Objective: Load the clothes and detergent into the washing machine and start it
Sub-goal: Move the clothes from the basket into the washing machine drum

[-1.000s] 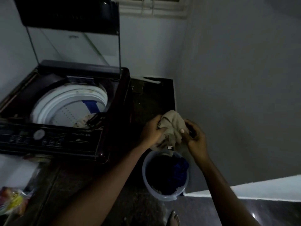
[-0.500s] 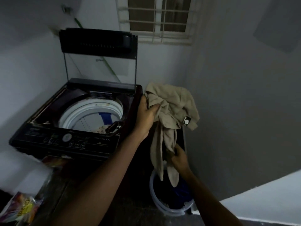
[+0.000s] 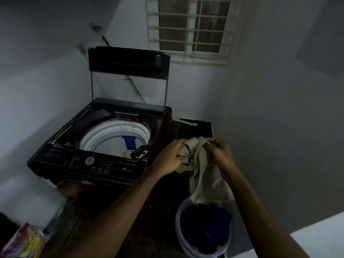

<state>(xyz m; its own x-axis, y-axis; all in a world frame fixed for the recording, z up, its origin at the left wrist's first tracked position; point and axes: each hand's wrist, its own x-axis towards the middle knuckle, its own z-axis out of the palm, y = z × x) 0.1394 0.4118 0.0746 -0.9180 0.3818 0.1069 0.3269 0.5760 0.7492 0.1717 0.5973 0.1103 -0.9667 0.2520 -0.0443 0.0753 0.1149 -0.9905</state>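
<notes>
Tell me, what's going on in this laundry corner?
A person is loading laundry. The left hand and right hand both grip a beige garment, held above a bucket of dark and blue clothes. Beside it stands the washing machine with its lid raised; something patterned already lies in the drum. A colourful packet sits at lower left.

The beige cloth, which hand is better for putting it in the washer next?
Probably the left hand: it grips the beige cloth on the side nearest the open drum of the washing machine. The right hand also grips it but sits farther from the drum.
</notes>
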